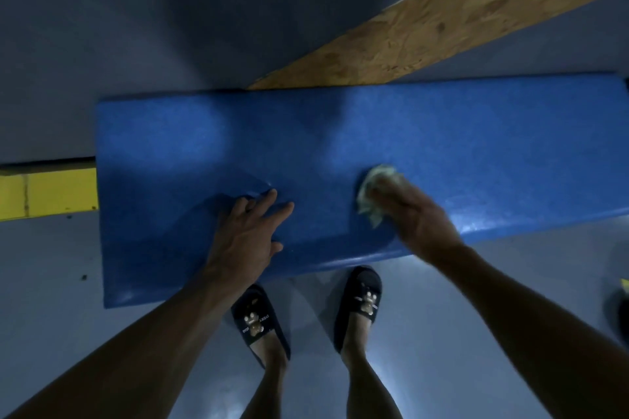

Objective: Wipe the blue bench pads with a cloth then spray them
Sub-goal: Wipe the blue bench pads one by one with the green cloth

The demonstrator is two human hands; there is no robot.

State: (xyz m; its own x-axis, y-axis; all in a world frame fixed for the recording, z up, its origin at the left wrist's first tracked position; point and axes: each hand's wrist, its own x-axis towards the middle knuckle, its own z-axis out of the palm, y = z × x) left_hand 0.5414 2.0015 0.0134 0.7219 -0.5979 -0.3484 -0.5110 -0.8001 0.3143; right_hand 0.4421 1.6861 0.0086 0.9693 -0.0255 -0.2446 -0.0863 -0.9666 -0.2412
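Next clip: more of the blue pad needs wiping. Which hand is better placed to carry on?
The right hand. It already grips the cloth and presses it on the blue pad. The left hand holds no cloth; it lies with fingers straight on the pad, apparently bracing it.

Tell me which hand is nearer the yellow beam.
Left. The left hand rests flat on the blue pad, toward the yellow beam; the right hand holds the cloth farther away.
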